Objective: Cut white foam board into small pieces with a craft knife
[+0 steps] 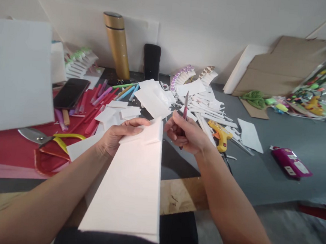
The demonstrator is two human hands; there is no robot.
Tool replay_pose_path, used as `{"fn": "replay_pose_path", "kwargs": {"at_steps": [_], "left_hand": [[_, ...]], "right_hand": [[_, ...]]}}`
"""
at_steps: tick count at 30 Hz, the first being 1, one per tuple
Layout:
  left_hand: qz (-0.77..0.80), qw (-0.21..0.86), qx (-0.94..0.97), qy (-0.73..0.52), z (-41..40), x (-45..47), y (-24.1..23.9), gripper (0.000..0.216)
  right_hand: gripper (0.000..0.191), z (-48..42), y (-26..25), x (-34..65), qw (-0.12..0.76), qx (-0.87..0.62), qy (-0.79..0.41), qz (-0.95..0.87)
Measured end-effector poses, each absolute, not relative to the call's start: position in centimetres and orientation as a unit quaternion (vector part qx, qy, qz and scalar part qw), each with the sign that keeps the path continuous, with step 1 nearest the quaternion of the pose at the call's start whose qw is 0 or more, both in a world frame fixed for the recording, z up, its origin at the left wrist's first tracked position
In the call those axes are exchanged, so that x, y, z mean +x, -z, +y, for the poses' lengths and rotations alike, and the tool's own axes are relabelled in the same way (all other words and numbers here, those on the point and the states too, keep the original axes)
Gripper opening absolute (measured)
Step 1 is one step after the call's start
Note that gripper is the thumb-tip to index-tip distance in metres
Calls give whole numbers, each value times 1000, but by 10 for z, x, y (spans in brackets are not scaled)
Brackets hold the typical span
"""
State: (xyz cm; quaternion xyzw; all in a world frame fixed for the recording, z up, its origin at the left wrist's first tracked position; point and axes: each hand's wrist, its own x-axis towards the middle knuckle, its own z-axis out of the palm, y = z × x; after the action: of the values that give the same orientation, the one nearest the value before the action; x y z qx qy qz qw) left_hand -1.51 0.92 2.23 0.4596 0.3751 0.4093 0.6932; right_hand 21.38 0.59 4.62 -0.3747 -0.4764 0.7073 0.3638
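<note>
My left hand (117, 132) is closed on the far end of a long white sheet of paper (135, 187), thumb on top. The sheet looks layered or folded, with a smaller flap under the thumb. Its near end reaches past the table edge over my lap. To the right of the sheet, my right hand (189, 134) is closed round a small knife (185, 113) with a dark red handle, its blade pointing up and away. The blade is apart from the paper. Beyond both hands lie loose white paper pieces (155, 100) and a heap of thin white paper rolls (209, 110).
A yellow glue gun (221, 136) lies right of my right hand. At left are yellow-handled shears (49, 137), a phone (71, 93) and coloured sticks (101, 96). A gold flask (118, 45) stands behind. Cardboard (280, 67) leans at the right; a magenta case (291, 162) lies nearer.
</note>
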Motion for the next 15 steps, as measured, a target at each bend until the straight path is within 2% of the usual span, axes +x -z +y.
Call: {"fn": "replay_pose_path", "kwargs": {"at_steps": [4, 9, 15], "left_hand": [[351, 775, 355, -387, 8, -11, -25, 24], [323, 790, 349, -387, 7, -7, -23, 24], [330, 785, 354, -386, 7, -7, -21, 25]], "right_hand": [[46, 5, -44, 216, 335, -310, -737, -498], [48, 4, -40, 213, 306, -283, -757, -504], [50, 9, -30, 209, 310, -281, -774, -476]]}}
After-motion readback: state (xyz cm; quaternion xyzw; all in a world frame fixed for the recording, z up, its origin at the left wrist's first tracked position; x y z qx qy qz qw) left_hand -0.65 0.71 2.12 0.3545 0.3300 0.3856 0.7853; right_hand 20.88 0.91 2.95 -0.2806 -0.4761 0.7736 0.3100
